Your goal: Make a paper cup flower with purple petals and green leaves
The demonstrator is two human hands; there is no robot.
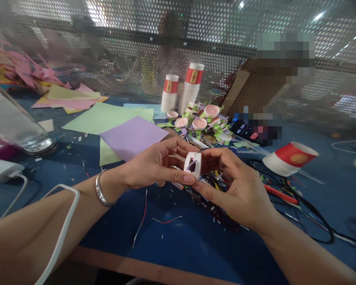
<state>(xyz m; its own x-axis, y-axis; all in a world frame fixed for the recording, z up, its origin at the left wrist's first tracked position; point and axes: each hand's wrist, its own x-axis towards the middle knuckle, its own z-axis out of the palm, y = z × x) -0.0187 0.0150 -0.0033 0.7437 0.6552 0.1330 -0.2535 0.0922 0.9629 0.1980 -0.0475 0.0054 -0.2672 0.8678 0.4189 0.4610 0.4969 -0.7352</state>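
Blue surface (pixel 180 241) covered in paper scraps and cables. Green paper sheet (pixel 106 116) at centre-left, with a lilac paper sheet (pixel 133 136) overlapping it. Glass bottle (pixel 13 122) lies at far left. Two upright paper cup stacks (pixel 182 93) stand at the back; a tipped cup stack (pixel 289 158) lies at right. Pile of cut cup bases (pixel 203 122) sits in front of the upright stacks. Left hand (pixel 154 166) and right hand (pixel 240 186) meet above the surface centre, both pinching a white paper ring (pixel 194 164) with a purple piece inside, held between the fingertips, clear of the surface.
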